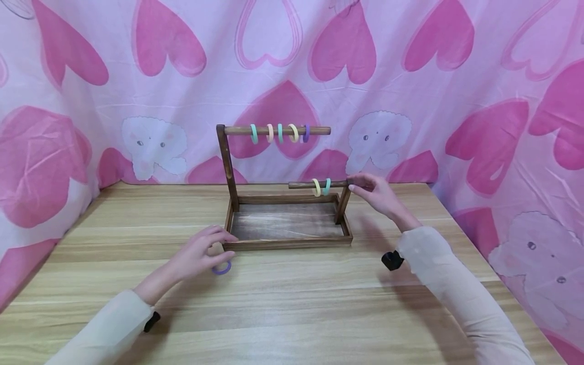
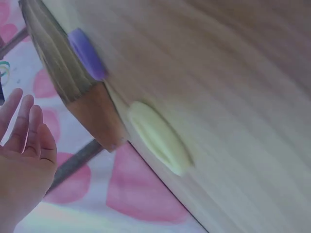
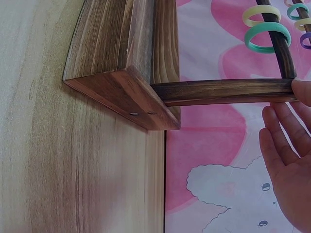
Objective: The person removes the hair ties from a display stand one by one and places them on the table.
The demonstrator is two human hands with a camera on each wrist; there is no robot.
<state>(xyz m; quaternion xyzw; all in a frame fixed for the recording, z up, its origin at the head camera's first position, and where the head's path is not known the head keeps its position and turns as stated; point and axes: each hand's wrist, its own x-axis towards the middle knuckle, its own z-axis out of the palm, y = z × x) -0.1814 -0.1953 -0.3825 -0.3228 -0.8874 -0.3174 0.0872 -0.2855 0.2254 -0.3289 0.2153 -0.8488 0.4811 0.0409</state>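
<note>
A dark wooden rack has a tray base (image 1: 292,244), a tall post with an upper bar (image 1: 234,131), and a short post (image 1: 342,208) with a lower bar (image 1: 298,185). My right hand (image 1: 376,195) pinches the top of the short post between thumb and fingers. Just left of it, a yellow ring (image 1: 319,194) and a green ring (image 3: 260,48) hang on the lower bar. At the tray's front left corner, my left hand (image 1: 198,256) hovers with fingers spread and nothing in them. Below it on the table lie a purple ring (image 2: 87,54) and a yellow ring (image 2: 159,138).
Several rings hang along the upper bar, among them a pink ring (image 1: 270,134) and a purple ring (image 1: 306,133). The wood-grain table (image 1: 292,314) ends at a pink heart-print curtain (image 1: 191,101) behind and at both sides. Black wrist cameras (image 1: 392,260) sit under the sleeves.
</note>
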